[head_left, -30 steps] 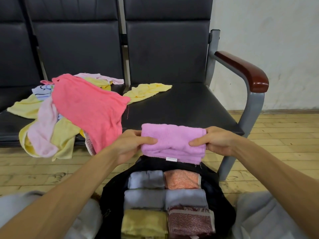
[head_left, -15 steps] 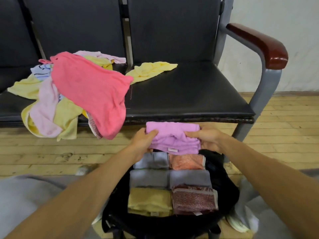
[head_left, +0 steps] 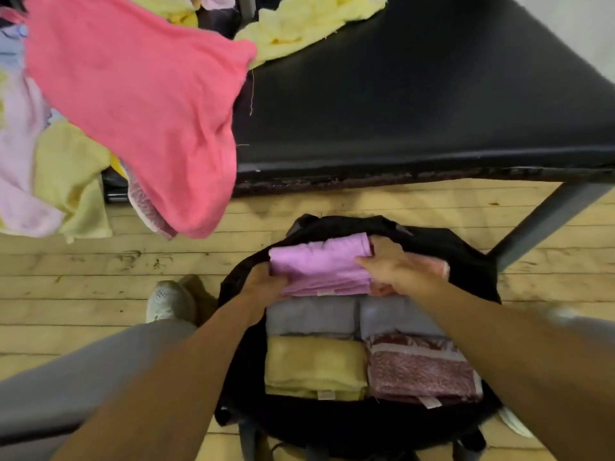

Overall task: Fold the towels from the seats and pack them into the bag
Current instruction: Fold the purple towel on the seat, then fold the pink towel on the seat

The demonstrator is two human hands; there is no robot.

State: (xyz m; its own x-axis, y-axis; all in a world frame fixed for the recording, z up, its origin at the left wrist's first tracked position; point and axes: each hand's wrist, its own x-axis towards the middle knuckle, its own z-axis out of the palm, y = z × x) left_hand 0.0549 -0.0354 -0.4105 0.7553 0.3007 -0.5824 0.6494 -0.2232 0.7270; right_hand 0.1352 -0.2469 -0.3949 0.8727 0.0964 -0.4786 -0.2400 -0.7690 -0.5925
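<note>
Fingers [head_left: 382, 249] of left hand [head_left: 266, 283] and right hand [head_left: 399, 273] clamp the folded purple towel [head_left: 319, 264] in the bag [head_left: 466, 257].

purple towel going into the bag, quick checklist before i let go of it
1. Left hand and right hand grip the purple towel: ok.
2. Its fold is intact: ok.
3. It sits over the opening of the black bag: ok.
4. Room beneath it: cannot tell, hidden.
5. Grey towels and folded yellow towel lie neat: ok.
6. Seat cleared: not ok, pink towel lies unfolded.
</note>
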